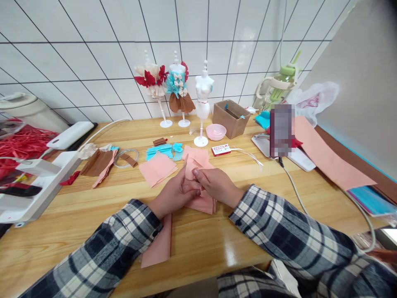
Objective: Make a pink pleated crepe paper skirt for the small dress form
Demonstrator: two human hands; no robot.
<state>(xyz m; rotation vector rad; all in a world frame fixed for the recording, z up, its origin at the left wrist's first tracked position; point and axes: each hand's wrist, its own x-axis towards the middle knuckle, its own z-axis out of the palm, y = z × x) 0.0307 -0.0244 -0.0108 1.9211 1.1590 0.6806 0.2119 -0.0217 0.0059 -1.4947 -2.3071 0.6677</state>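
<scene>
Near the middle of the table, my left hand (173, 192) holds a small piece of pink crepe-like paper (190, 166), its fingers curled around the lower part. My right hand (218, 184) pinches the same piece from the other side, thumb on top. Beneath both hands lie more pink sheets (206, 205), partly covered by them. To their left is a pink paper stack (157, 169). A pink strip (159, 246) runs out from under my left forearm. Just beyond are folded blue paper strips (159, 152) and small brown pieces (160, 142).
Behind stand a bare white mannequin (203, 89) and two dressed mannequins (180, 85). A pink bowl (216, 132), a cardboard box (231, 118) and a small red-and-white box (221, 150) are nearby. At right is a phone on a stand (281, 130); at left, a power strip (46, 182).
</scene>
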